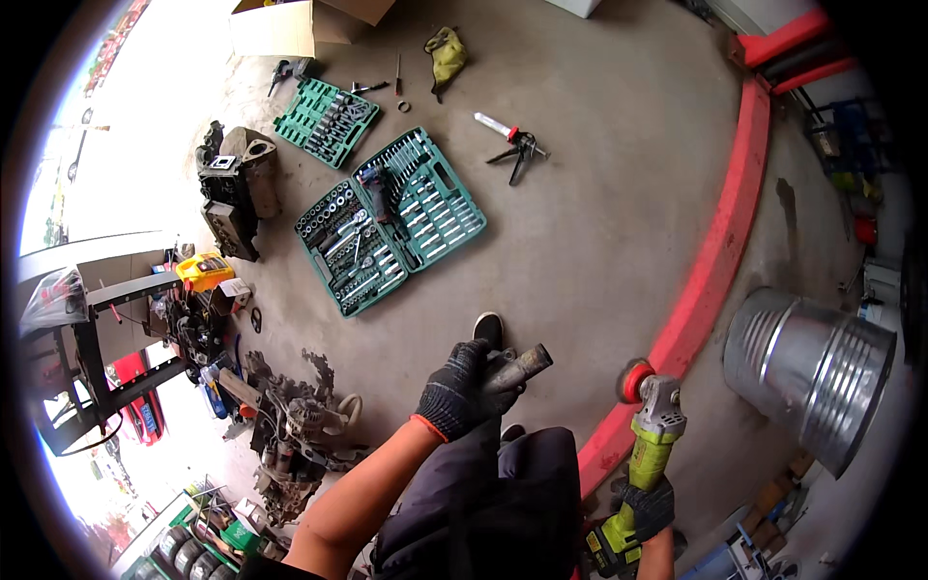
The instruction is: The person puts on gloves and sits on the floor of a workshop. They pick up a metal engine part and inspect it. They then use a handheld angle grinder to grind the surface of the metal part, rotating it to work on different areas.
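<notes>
My left hand, in a dark knitted glove with an orange cuff, is closed around a metal pipe fitting in front of my legs. The fitting's round, worn end points to the right. Over on the right, my right hand, also gloved, is wrapped around the body of a cordless angle grinder. This grinder is yellow-green with a grey head and a battery at its lower end. A red disc sits on its head, apart from the fitting. I cannot tell whether the disc spins.
An open green socket set lies ahead, beside a smaller green tool tray. A caulking gun rests farther off. Greasy engine parts lie left. A red floor beam runs along the right, with a metal drum beyond.
</notes>
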Demonstrator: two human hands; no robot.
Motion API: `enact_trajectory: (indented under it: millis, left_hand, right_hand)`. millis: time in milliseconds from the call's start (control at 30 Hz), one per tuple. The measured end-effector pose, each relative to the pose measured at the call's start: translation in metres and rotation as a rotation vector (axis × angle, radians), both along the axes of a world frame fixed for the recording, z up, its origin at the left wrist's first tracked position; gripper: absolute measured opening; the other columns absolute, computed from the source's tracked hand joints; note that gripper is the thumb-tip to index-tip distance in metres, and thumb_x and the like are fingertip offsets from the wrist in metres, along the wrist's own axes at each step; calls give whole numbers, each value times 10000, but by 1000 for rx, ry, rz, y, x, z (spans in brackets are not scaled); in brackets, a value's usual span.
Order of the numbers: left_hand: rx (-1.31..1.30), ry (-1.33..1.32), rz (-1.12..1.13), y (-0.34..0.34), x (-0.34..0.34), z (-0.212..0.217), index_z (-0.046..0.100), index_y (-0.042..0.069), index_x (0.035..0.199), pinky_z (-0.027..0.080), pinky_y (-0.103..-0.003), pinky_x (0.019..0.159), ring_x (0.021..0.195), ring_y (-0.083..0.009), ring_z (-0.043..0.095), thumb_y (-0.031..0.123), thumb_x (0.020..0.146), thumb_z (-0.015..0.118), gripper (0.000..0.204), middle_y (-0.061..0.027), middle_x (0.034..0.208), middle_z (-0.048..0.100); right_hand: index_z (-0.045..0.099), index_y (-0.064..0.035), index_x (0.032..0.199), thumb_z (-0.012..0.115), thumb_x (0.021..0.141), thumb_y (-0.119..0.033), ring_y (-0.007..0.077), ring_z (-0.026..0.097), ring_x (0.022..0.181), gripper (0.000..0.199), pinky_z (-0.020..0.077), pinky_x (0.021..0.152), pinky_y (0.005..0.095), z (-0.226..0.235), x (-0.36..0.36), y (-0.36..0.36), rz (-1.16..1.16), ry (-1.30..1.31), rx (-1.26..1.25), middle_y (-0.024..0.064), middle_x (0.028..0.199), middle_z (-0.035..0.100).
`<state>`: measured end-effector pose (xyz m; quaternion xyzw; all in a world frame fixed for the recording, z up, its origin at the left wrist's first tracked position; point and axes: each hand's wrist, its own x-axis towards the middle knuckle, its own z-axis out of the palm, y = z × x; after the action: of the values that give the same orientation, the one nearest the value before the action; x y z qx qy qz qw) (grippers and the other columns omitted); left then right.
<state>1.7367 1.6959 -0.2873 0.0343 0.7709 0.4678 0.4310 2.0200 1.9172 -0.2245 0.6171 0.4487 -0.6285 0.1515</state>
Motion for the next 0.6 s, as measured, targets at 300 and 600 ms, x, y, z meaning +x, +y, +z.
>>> enact_trajectory:
  millis: [300, 600]
  left_hand:
    - [-393, 456, -88, 151, -176, -34, 519, 17, 1267, 560, -424, 829, 979, -360, 665, 307, 657, 886, 769, -191, 1110, 628]
    - [-402, 646, 289, 288, -334, -90, 552, 22, 1249, 546, -443, 807, 953, -375, 653, 266, 648, 876, 725, -190, 1083, 628]
  right_hand:
    - [655, -8, 949, 758, 762, -55, 164, 637, 606, 218, 506, 566, 340, -16, -232, 229, 402, 9, 18, 61, 731, 666]
    - [628, -15, 1028, 825, 733, -175, 183, 673, 744, 389, 554, 697, 355, -74, -503, 405, 934, -58, 193, 71, 853, 701]
